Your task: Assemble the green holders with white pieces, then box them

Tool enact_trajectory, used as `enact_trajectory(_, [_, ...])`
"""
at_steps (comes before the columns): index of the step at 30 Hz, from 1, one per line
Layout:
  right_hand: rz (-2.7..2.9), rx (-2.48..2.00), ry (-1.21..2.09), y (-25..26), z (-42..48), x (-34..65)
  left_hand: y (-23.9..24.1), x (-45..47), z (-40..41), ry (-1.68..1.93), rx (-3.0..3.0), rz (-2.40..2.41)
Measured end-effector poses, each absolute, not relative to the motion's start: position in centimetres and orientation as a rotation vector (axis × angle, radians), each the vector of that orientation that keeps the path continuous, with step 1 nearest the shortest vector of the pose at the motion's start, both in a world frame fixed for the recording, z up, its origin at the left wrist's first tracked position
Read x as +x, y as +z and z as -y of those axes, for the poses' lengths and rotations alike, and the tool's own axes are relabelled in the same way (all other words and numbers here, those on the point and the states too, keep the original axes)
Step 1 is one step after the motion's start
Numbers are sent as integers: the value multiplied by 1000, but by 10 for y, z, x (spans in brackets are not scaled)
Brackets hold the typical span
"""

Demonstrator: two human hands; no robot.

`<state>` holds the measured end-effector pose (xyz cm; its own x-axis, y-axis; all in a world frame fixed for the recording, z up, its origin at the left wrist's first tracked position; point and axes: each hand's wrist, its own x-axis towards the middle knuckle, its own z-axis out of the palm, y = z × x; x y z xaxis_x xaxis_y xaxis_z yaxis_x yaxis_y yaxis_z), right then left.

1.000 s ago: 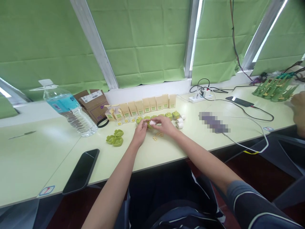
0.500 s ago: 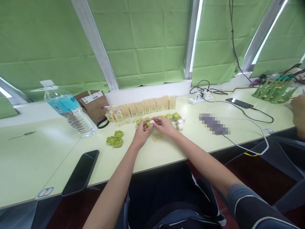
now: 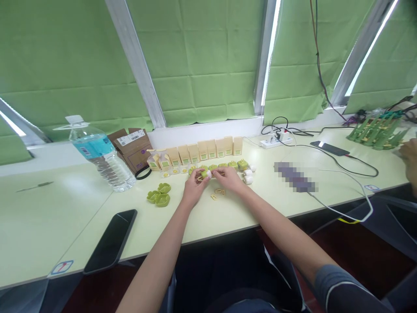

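Observation:
Close in front of the row of small green lidded pieces (image 3: 243, 164), my left hand (image 3: 194, 186) is closed around a small green-and-white piece (image 3: 205, 174). The thumb and fingers of my right hand (image 3: 230, 178) are pinched together just right of its white end. Whether they hold anything is too small to make out. Several thin yellow loops (image 3: 220, 191) lie on the table below my hands. To the left sit three open green cups (image 3: 162, 200), grouped together. White cylindrical pieces (image 3: 248, 178) stand to the right of my right hand.
Behind the green pieces runs a row of tan cartons (image 3: 202, 151). A water bottle (image 3: 100, 156), an open cardboard box (image 3: 135, 152) and a phone (image 3: 110, 241) are to the left. Cables, a power strip (image 3: 276, 141), another phone (image 3: 329, 148) and another person's hand (image 3: 409, 154) are at right.
My right hand has drawn slightly away to the right from the green-and-white piece, so more of it shows in my left hand. The whole view has shifted slightly.

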<state>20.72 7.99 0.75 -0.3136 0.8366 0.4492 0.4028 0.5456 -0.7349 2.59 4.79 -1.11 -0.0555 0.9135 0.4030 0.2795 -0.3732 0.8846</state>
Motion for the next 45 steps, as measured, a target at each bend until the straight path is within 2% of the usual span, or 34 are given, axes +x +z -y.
enact_trajectory(11, [2011,-993,633,6,-78,207,-7,28,-43,1411,1689,-1272])
enact_trajectory(29, [1947,-948,571,6,-78,206,-5,25,-43,1502,1642,-1596])
enact_trajectory(38, [2074,-884,361,42,-96,184,-3,24,-41,1479,1626,-1714])
enact_trajectory(45, [2381,-1114,215,66,-144,147,-4,24,-43,1450,1660,-1747])
